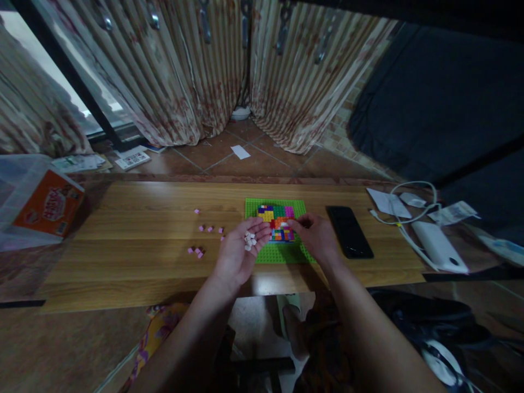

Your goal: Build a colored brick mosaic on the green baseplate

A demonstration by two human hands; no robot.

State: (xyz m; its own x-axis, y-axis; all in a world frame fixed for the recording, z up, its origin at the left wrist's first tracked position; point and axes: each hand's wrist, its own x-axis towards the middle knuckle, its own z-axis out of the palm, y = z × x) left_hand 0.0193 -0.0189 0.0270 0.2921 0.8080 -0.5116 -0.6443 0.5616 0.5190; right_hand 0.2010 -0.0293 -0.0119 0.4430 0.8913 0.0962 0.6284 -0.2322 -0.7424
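My left hand (239, 248) is palm up, its fingers slightly curled, with several small white toy bricks (250, 240) resting in it. Its fingertips reach the left side of a block of multicoloured building bricks (279, 212), which sits on a green studded baseplate (282, 254). At the right side of that block, my right hand (315, 233) has thumb and forefinger pinched together. Whatever lies between those fingertips is too small to make out. Several loose pink bricks (199, 252) are scattered on the table left of my left hand.
A black phone (349, 232) lies on the wooden table (123, 234) right of the baseplate. Farther right are a white cable (409, 185), a white power bank (440, 246) and papers. At the left stands a clear plastic bin (24, 169) with an orange label.
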